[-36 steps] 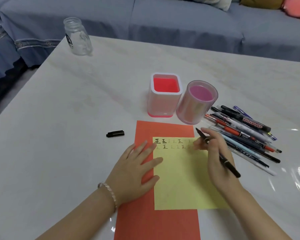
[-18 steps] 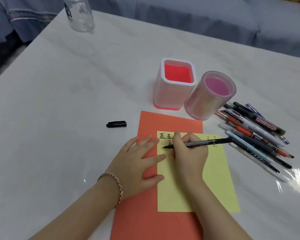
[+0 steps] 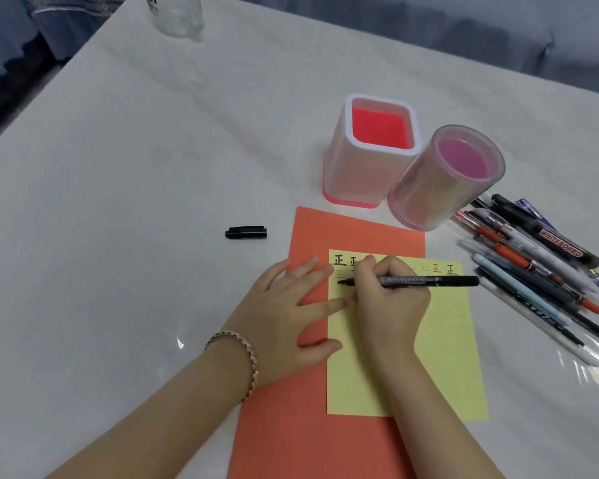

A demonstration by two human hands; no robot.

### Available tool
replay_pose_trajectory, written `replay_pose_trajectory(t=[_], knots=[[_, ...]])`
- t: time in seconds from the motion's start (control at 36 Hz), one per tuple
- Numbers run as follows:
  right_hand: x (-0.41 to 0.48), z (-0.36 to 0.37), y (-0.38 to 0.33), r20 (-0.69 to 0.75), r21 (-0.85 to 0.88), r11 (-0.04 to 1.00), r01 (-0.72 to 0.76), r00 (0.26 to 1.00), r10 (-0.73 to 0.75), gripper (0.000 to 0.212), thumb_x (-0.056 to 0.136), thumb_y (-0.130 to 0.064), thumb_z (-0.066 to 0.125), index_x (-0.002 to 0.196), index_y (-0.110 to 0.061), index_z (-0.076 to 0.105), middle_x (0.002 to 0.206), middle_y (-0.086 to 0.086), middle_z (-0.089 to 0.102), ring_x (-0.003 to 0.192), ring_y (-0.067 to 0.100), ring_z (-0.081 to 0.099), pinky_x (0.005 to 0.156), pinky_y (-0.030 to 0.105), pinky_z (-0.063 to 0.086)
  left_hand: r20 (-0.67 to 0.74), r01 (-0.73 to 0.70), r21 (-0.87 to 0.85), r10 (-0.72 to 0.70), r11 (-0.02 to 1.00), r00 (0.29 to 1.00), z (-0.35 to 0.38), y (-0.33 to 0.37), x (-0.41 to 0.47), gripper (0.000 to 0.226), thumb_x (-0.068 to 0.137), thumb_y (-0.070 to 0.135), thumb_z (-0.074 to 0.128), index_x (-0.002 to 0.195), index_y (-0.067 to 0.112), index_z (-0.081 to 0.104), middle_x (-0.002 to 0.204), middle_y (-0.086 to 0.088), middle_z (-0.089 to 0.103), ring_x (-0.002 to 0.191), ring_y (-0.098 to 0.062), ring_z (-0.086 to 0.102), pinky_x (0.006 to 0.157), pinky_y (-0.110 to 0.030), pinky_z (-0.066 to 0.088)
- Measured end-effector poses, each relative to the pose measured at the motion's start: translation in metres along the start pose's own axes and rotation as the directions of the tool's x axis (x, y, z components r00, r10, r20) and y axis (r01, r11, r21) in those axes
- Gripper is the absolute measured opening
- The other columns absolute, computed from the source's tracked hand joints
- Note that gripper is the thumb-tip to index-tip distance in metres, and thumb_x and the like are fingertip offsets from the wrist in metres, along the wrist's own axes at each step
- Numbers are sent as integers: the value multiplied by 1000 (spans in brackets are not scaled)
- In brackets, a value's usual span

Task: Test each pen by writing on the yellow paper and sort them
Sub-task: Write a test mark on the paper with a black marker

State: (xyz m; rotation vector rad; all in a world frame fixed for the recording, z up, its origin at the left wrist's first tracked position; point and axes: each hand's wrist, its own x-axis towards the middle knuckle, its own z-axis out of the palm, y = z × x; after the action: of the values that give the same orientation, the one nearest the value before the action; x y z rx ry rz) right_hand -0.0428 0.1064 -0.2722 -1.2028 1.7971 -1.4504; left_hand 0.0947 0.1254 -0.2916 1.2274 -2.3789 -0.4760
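Pale marble-look table top [image 3: 153,150] in a living room, a blue-covered sofa [image 3: 429,25] along its far side: a person's right hand [image 3: 391,305] curls its fingers round a black plastic marker pen [image 3: 429,281]. The marker's tip is down at the left end of the second row of marks on the yellow paper rectangle [image 3: 429,357]. The left hand [image 3: 284,316], a gold-coloured chain bracelet [image 3: 251,361] at its wrist, lies flat with fingers straight and spread. It holds nothing and presses on the yellow paper's left edge and on the larger orange paper sheet [image 3: 343,229] beneath.

Testing appears well begun but far from over. One row of small characters runs along the yellow paper's far edge, some bold black, one red, several faint, with part of it hidden by the writing hand. A second row is only starting. Sorting, on this evidence, has not begun, as both holders show bare bottoms.

The count:
- One marker in hand.
- One black plastic pen cap [image 3: 246,233], lying alone left of the orange sheet.
- Two paper sheets.
- Two holders just beyond the orange sheet: a square white-and-pink plastic pen holder [image 3: 357,174] and, to its right, a round translucent pink pen holder [image 3: 426,195].
- One loose pile of assorted pens [image 3: 540,267] to the right, about ten, overlapping too much for an exact tally.
- One clear glass jar [image 3: 175,12], cut off at the far left
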Motion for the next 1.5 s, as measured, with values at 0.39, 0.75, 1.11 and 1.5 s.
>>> replay_pose_trajectory(t=[0.39,0.75,1.11,1.5], knots=[[2,0,5,26,-7,1000,31,999,-30,40,75,-11,58,44,-19,33,36,-10,35,41,4,34,47,15,29,-14,-8,12,8,1000,1000,0,1,1,45,75,53,51,111,30,66,134,-4,52,127,-21,44,104,-42,25],[2,-1,5,-11,-6,1000,12,1000,-12,33,70,-17,52,45,-17,31,40,-6,34,46,11,34,50,21,29,-21,-6,13,6,1000,1000,0,0,1,44,74,53,52,109,30,67,134,-4,52,128,-20,43,105,-41,25],[1,-1,5,0,-11,1000,0,1000,0,30,66,-15,51,44,-14,31,38,-7,33,44,8,29,47,16,28,-17,2,-3,-2,1000,1000,1,0,1,44,74,53,52,109,30,66,134,-4,51,129,-18,40,105,-40,24],[1,-1,4,-1,19,1000,5,1000,-5,31,67,-14,52,45,-13,30,40,-6,30,46,12,30,49,20,28,-12,7,1,-7,1000,1000,0,1,1,44,74,53,51,109,30,67,134,-4,52,128,-19,42,104,-41,25]])
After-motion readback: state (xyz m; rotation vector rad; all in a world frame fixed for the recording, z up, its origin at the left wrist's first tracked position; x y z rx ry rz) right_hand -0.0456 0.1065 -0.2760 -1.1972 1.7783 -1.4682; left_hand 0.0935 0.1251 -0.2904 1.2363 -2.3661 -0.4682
